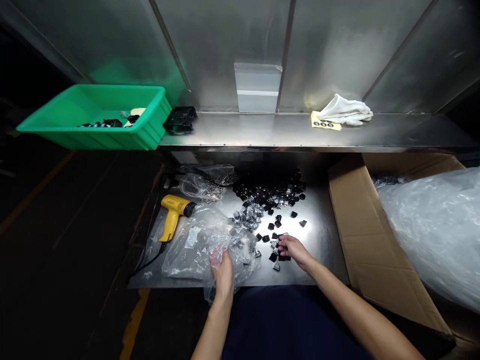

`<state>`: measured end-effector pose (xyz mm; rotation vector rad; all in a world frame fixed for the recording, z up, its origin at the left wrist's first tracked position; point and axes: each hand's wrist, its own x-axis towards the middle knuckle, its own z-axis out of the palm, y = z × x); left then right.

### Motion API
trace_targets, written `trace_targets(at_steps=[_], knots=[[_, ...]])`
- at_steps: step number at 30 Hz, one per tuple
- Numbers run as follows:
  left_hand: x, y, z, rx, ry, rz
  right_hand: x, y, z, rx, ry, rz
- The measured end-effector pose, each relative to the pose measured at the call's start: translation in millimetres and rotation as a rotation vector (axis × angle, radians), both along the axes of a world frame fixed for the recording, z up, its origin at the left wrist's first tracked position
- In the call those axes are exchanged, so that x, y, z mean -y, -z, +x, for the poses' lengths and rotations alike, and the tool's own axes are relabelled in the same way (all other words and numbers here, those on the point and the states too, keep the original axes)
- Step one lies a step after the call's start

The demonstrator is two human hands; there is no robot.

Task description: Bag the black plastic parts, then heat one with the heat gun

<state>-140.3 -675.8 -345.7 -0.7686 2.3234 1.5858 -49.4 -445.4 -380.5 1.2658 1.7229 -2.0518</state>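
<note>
My left hand (222, 270) is wrapped in the edge of a clear plastic bag (193, 250), its fingers partly behind the film. To its right, my right hand (294, 248) has its fingers curled together over small black pieces near the front of the metal table (326, 255); whether it grips one is too small to tell. Loose black pieces (265, 238) lie between the hands, and a larger pile of them (268, 192) spreads toward the back. Some clear or silvery pieces (249, 216) sit by the bag's opening.
A yellow heat gun (173, 215) lies at the left, near bags of small metal parts (206, 187). On the shelf (240, 131) are a green bin (123, 139), a black part (181, 120) and white gloves (345, 109). A cardboard box (378, 245) with plastic-wrapped contents stands right.
</note>
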Motion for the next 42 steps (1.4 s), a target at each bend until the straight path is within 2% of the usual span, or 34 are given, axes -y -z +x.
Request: trace_targets(at_steps=[2,4,5,6,8,11,12,14,19,22,25,27,31,35,38,40,42], knots=[[1,-4.2,-18,-0.065,0.041,-0.156,-12,0.7,-8,-0.003,-0.003,0.093],[5,-10.7,-39,-0.136,0.059,-0.314,-18,-3.2,-15,-0.060,-0.046,0.341],[9,-13.3,-49,-0.179,0.067,-0.379,-17,-5.6,-18,-0.102,-0.110,0.499],[13,-14.7,-59,-0.228,0.078,-0.428,-13,-7.5,-21,-0.142,-0.210,0.642],[19,-12.6,-75,-0.327,0.134,-0.539,4,-8.2,-25,-0.197,-0.520,0.820],[24,0.8,-85,-0.333,0.334,-0.707,40,-2.1,-31,-0.206,-0.974,0.863],[25,6.1,-83,-0.290,0.410,-0.745,50,0.8,-33,-0.206,-1.059,0.878],[26,14.4,-75,-0.230,0.535,-0.824,64,5.7,-34,-0.208,-1.122,0.893],[27,22.5,-46,-0.409,0.701,-0.934,67,12.0,-24,-0.249,-1.127,0.926],[26,30.2,-31,-0.409,0.730,-0.940,64,15.7,-18,-0.265,-1.134,0.891],[26,39.2,-13,-0.475,0.682,-0.801,62,18.0,-16,-0.251,-1.107,0.859],[27,40.2,-1,-0.530,0.669,-0.704,59,17.5,-15,-0.251,-1.065,0.843],[29,27.2,10,-0.500,0.711,-0.605,50,14.5,-7,-0.236,-0.953,0.764],[29,11.8,10,-0.429,0.663,-0.503,44,17.6,4,-0.195,-0.656,0.464],[32,0.6,22,-0.477,0.674,-0.440,44,23.2,10,-0.169,-0.467,0.280],[34,-10.7,35,-0.477,0.678,-0.324,46,23.6,13,-0.168,-0.390,0.230],[31,-23.8,48,-0.398,0.677,-0.170,47,17.0,15,-0.188,-0.345,0.246]])
